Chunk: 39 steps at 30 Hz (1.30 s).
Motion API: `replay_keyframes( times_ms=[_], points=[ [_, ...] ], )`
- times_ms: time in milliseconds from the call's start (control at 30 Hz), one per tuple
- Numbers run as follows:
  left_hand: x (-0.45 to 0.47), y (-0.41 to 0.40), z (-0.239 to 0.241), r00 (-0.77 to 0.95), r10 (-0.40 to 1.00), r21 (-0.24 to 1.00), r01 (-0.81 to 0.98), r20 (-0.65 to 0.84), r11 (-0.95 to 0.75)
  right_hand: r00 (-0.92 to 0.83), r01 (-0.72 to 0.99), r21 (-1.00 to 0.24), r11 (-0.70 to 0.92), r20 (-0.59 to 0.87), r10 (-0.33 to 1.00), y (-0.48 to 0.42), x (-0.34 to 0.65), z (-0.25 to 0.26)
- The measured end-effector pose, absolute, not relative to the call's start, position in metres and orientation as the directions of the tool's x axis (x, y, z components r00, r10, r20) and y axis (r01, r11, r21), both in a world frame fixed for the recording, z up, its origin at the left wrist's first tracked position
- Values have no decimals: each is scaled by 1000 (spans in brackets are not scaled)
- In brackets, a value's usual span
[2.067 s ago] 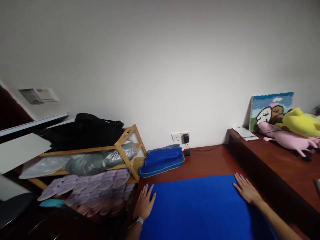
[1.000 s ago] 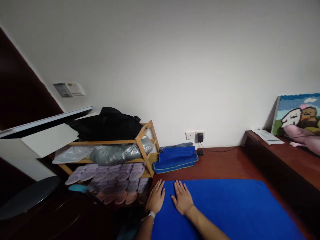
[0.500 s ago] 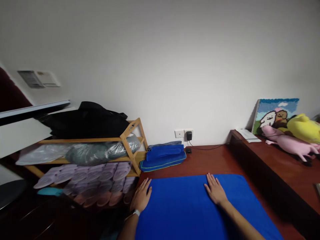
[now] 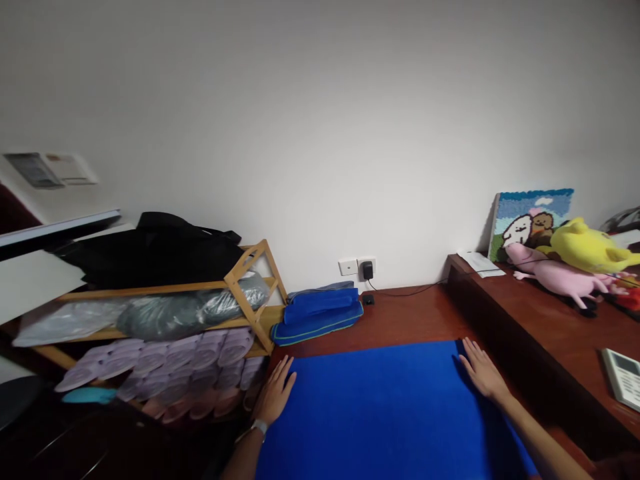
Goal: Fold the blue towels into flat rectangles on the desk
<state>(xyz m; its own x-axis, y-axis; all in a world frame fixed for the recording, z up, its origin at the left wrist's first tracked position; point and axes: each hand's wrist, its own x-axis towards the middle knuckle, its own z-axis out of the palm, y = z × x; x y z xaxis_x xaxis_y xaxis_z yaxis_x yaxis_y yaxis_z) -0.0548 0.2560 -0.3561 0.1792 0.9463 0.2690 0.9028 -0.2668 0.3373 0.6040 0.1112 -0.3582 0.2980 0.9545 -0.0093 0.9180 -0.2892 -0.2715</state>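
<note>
A blue towel (image 4: 380,407) lies spread flat over the reddish-brown wooden surface, running off the bottom of the view. My left hand (image 4: 274,393) rests at its far left corner, fingers stretched out and thumb apart, with a pale band on the wrist. Over the far right corner is my right hand (image 4: 483,370), its fingers extended and holding nothing. Behind the towel, against the wall, sits a stack of folded blue cloths (image 4: 320,312), one edged in yellow-green.
A wooden rack (image 4: 255,293) on the left holds rows of lilac slippers (image 4: 200,353), bagged items and a black bag (image 4: 170,250). Along the right, a raised ledge carries pink (image 4: 555,273) and yellow plush toys (image 4: 587,245) and a calculator-like device (image 4: 623,377). A black plug (image 4: 368,269) sits in the wall.
My right hand has slid to the right across the towel to its far right corner. My left hand stays at the left corner. The view has turned slightly right.
</note>
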Motion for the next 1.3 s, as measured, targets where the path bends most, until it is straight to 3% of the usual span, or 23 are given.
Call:
replay_keyframes(
  times_ms=[100, 233, 433, 567, 667, 867, 1300],
  points=[
    [-52, 229, -345, 115, 933, 366, 898, 342, -245, 259, 925, -308, -223, 81, 962, 92, 565, -354],
    [-50, 153, -349, 273, 917, 327, 872, 291, -363, 146, 932, -358, -63, 209, 967, 62, 470, -351],
    [-60, 64, -368, 380, 898, 176, 890, 222, -420, -157, 881, -426, 207, 150, 976, 48, 275, -335],
    [-63, 59, -369, 446, 860, 68, 878, 246, -475, -254, 817, -494, 298, 156, 954, 61, 171, -331],
    [-62, 62, -367, 452, 856, 42, 878, 251, -476, -312, 802, -513, 305, 76, 947, 68, 139, -337],
    [-59, 60, -360, 435, 870, 72, 884, 233, -462, -227, 857, -467, 219, 40, 973, 58, 195, -354],
    [-70, 66, -362, 443, 878, 108, 878, 184, -466, 225, 962, -184, -201, 121, 967, -2, 513, -411]
  ],
)
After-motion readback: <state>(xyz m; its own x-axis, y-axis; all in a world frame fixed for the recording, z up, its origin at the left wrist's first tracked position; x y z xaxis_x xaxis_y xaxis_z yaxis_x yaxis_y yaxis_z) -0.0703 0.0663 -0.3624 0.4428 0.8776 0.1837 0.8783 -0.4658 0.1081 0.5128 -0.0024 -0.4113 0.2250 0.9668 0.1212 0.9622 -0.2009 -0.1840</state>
